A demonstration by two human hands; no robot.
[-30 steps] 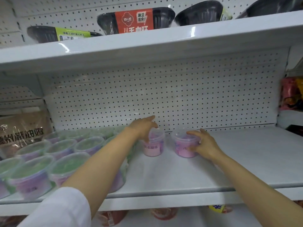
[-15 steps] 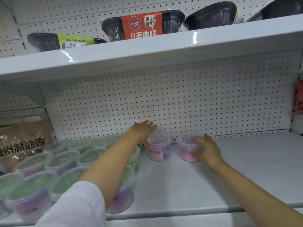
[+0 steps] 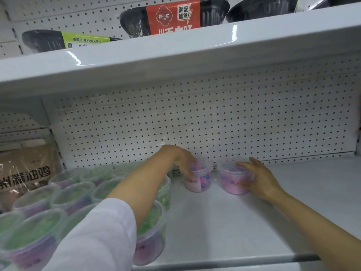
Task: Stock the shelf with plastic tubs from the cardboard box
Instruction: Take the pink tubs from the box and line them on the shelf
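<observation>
Held two pink tubs at the back of the shelf (image 3: 254, 222), one per hand. Left hand (image 3: 182, 160) draped over the left tub (image 3: 199, 178), fingers curled round its lid and near side. Right hand (image 3: 259, 179) cupped the right tub (image 3: 233, 178) from its right, thumb across the front label, fingers curled about the wall. Both tubs stood upright on the shelf, just beside each other and close to the pegboard (image 3: 195, 124), with a small gap between.

Best done, by the look of it, by sliding rather than lifting: kept bases flat, pushed back until near the pegboard, closed the gap so the pair sat flush beside the green tubs (image 3: 74, 196) at left. Turned labels to the front before letting go. Watched the left forearm, stretched over the green tubs and liable to knock one. Box not in view.
</observation>
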